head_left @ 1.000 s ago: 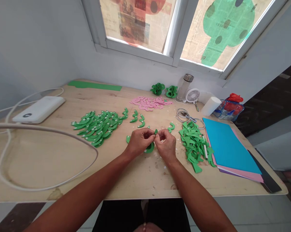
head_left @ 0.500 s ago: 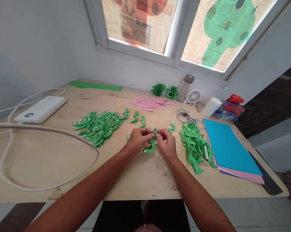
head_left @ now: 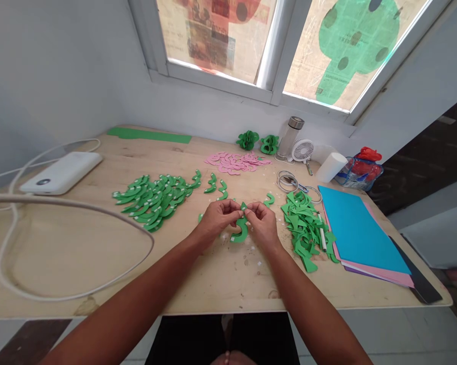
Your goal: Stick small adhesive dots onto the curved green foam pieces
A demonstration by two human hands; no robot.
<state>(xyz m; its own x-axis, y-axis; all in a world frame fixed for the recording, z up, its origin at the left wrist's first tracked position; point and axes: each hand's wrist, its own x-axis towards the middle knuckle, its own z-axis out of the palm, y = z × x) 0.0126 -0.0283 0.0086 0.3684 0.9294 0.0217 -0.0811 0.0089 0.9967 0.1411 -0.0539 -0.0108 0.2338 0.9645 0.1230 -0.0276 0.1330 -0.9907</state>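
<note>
Both hands meet over the middle of the table, pinching the top of a wavy green paper cutout [head_left: 240, 234]. My left hand [head_left: 221, 217] grips it from the left with thumb and fingertips. From the other side my right hand [head_left: 262, 223] pinches the same tip. The cutout's curved lower part hangs below the fingers, with a small white patch near its end. Just behind my hands lie loose green curved pieces [head_left: 222, 189], and another green piece [head_left: 269, 199] rests beyond my right hand. A heap of green cutouts [head_left: 158, 200] with white patches spreads to the left.
Green paper scraps [head_left: 302, 223] and a white pen [head_left: 323, 239] lie at right, beside blue sheets [head_left: 359, 228]. Pink cutouts [head_left: 234, 163], a bottle [head_left: 290, 137] and a small fan [head_left: 302, 150] stand farther back. A white power bank [head_left: 61, 173] and looping cable [head_left: 80, 296] occupy the left.
The lower part of the green paper cutout has swung slightly to the right beneath my fingers. Both hands keep their pinch in nearly the same place, and the view has shifted slightly.
</note>
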